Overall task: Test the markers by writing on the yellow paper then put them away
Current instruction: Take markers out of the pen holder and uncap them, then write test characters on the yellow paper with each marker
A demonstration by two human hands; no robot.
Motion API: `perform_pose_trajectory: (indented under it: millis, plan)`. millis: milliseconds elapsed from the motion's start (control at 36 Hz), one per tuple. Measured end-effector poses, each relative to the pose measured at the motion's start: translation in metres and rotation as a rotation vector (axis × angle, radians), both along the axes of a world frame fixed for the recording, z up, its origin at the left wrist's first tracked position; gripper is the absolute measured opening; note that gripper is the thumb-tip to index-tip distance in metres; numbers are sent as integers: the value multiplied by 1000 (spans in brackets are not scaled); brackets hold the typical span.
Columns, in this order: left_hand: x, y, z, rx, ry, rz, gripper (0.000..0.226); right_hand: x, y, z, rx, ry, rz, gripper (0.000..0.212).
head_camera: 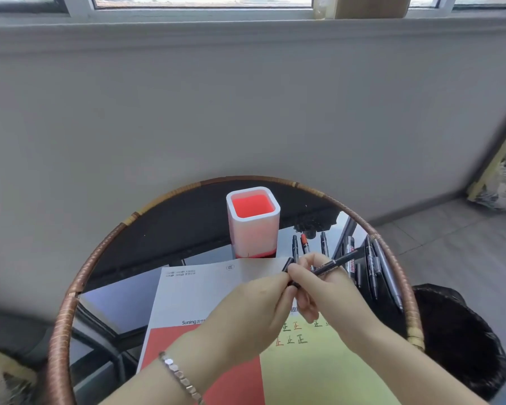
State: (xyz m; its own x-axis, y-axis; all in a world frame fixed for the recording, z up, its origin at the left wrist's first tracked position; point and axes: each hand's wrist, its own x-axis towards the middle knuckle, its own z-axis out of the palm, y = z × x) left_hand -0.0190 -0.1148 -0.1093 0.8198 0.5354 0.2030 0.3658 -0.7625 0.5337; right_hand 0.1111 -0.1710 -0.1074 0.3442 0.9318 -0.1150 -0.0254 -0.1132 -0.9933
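Head view: we see both hands meeting above a round glass bench (187, 229) with a wicker rim. Right hand (327, 290) grasps a black marker (330, 264) by its barrel; left hand (246, 314) pinches its near end, cap or tip hidden by fingers. Yellow paper (319, 372) lies under the hands, partly covered, some test marks showing, bottom edge cut off. More markers (374, 267) lie right of the hands, near the rim. White-and-red holder (253, 223) stands behind; its inside is hard to make out.
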Motion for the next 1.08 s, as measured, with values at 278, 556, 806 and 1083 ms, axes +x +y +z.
perform_pose_trajectory:
  millis: [278, 556, 806, 1083]
  plan:
    - [2, 8, 0, -344, -59, -42, 20, 8, -2, 0, 66, -29, 54, 25]
    - [4, 37, -17, -278, 171, 325, 14, 37, -7, -8, 137, -35, -221, 24]
    - [16, 39, -55, 219, 93, 401, 24, 47, -25, -19, 57, -15, -335, 21]
    - [0, -11, -45, 304, -20, 174, 28, 48, -36, -26, 62, 9, -334, 17]
